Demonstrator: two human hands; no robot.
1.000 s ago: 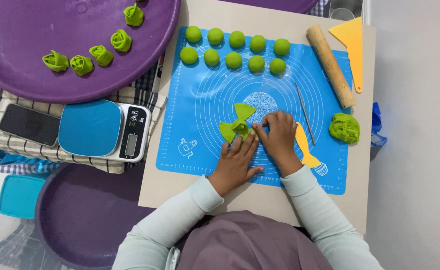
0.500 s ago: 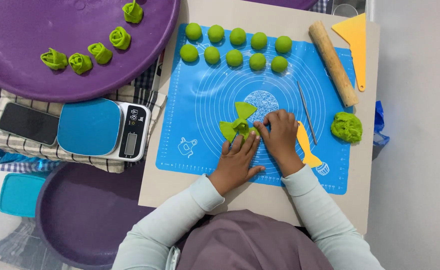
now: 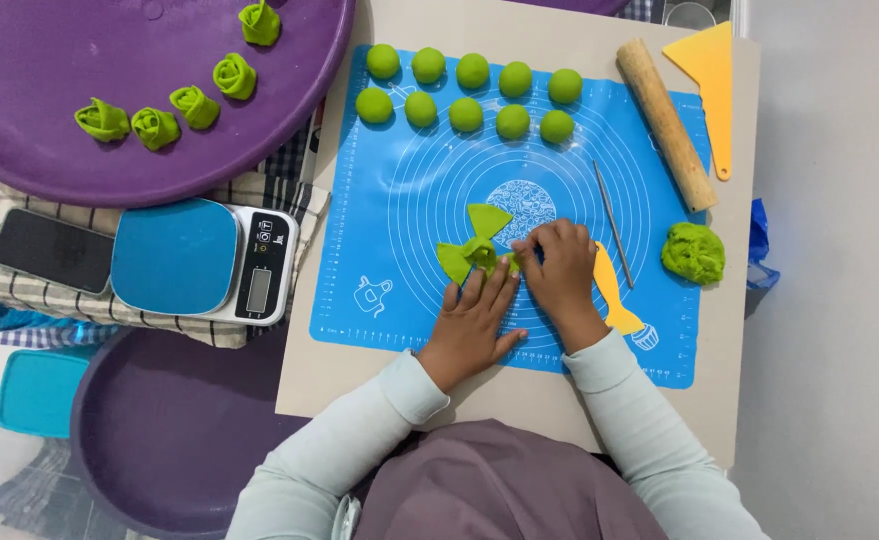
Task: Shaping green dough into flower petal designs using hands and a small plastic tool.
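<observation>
1. Since a second ago little has moved: both hands stay at the green dough piece [image 3: 479, 245], the right hand [image 3: 557, 275] having crept slightly nearer its middle.
2. The right fingertips are bunched on the dough's right edge, seemingly pinching it; the hand hides the exact grip.
3. The left hand [image 3: 474, 320] lies flat, fingers spread, its tips pressing the dough's lower edge (nothing grasped).
4. The dough sits at the centre of the blue mat [image 3: 399, 200].
5. The purple tray [image 3: 79, 130], cut off at the top, holds five folded green dough roses [image 3: 155, 127].
6. The purple bowl [image 3: 159, 430] is partly covered by the sleeve.
</observation>
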